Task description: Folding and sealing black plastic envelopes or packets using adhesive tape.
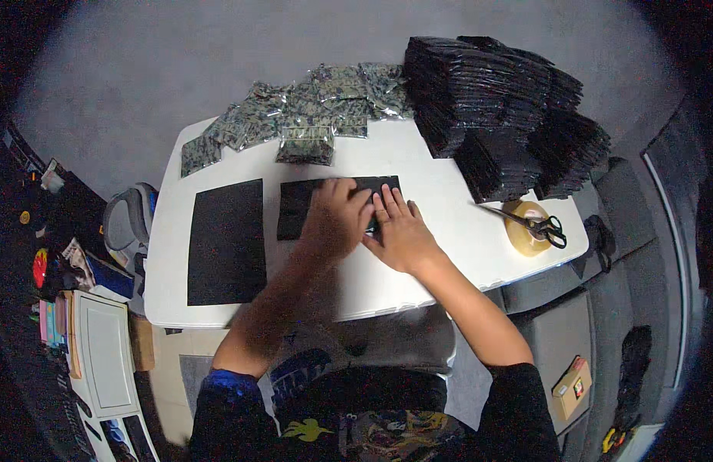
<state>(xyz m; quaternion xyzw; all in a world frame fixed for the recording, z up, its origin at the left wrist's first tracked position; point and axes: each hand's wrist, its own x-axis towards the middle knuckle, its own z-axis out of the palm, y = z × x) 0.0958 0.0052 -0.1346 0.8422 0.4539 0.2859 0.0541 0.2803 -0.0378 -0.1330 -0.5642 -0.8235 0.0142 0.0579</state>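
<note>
A black rectangular piece [294, 202], which looks like a thin bag or sheet, lies sideways on the white table in front of me. My right hand [402, 233] presses flat on its right end, fingers stretched out. Over its middle is my left hand [341, 219], smeared by motion, its fingers bent; whether they grip anything is hidden. A small dark, shiny edge shows between the two hands. To the left, a larger black sheet [226, 245] lies flat and untouched.
Camouflage-patterned packets in clear plastic [306, 144] spread along the far side of the table [449, 269]. Tall stacks of folded black bags [491, 100] fill its far right. Black-handled scissors [552, 231] rest on a roll of clear tape [523, 240]. A grey sofa [626, 285] stands at right.
</note>
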